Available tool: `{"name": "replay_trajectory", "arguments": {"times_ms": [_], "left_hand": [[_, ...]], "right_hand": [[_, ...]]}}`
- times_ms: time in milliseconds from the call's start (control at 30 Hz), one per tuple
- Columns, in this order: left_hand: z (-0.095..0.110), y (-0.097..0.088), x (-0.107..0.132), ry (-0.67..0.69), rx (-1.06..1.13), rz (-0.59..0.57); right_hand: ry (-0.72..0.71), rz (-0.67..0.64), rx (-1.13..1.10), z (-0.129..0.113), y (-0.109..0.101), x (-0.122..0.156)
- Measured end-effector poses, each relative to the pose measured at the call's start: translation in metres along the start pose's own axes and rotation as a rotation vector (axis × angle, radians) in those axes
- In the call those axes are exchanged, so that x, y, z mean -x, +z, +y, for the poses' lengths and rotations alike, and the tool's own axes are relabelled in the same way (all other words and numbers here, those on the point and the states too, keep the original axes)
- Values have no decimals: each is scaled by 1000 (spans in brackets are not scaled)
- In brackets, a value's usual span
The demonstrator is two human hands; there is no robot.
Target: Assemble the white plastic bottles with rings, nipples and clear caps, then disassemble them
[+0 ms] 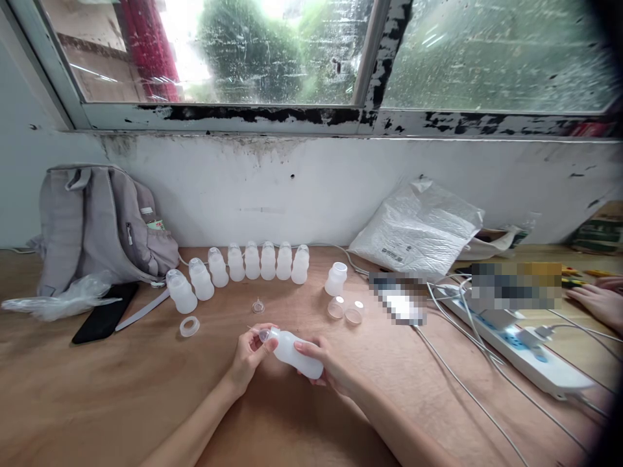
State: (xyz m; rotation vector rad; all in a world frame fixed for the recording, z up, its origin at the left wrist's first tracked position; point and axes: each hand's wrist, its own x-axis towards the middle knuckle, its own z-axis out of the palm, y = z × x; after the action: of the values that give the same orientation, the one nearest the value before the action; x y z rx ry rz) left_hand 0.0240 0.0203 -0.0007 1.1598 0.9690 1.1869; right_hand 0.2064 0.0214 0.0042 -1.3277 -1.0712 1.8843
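Wood-grained table (pixel 117 395), frosted waisted bottle (pixel 289 351), bare fingers (pixel 311 351) at both ends

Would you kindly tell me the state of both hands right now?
Left hand: closed on the top end of a frosted white waisted plastic bottle.
Right hand: closed around its body.

No readable text, tiny print (pixel 392 255) on silver bag (pixel 419 224), illegible

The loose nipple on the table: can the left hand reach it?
Probably yes: the nipple lies just beyond the left hand with nothing between, though that hand holds the top of the bottle.
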Motion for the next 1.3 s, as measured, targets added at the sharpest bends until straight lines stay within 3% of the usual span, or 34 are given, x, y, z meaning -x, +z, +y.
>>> {"name": "replay_trajectory", "arguments": {"times_ms": [167,300,400,467,633,733,900,1167,1300], "left_hand": [[0,-1,-4,-37,61,10],[2,3,-3,-54,88,-94],[7,6,-1,-123,93,-147],[10,6,0,-160,152,-152],[11,2,1,-219,236,-92],[10,0,1,-242,245,-95],[9,-1,0,-258,242,-64],[16,-4,-1,-258,182,-18],[14,-4,-2,-240,147,39]], "right_hand": [[-146,-180,-111,4,6,-5],[-250,-231,-234,1,12,-2],[-307,-275,-164,-2,10,-1],[-350,-181,-103,-3,3,-4],[-519,452,122,-5,-34,-22],[-562,681,261,-9,-55,-28],[-484,684,327,-11,-66,-30],[-646,771,742,-13,-63,-26],[-667,743,785,-12,-64,-28]]}}
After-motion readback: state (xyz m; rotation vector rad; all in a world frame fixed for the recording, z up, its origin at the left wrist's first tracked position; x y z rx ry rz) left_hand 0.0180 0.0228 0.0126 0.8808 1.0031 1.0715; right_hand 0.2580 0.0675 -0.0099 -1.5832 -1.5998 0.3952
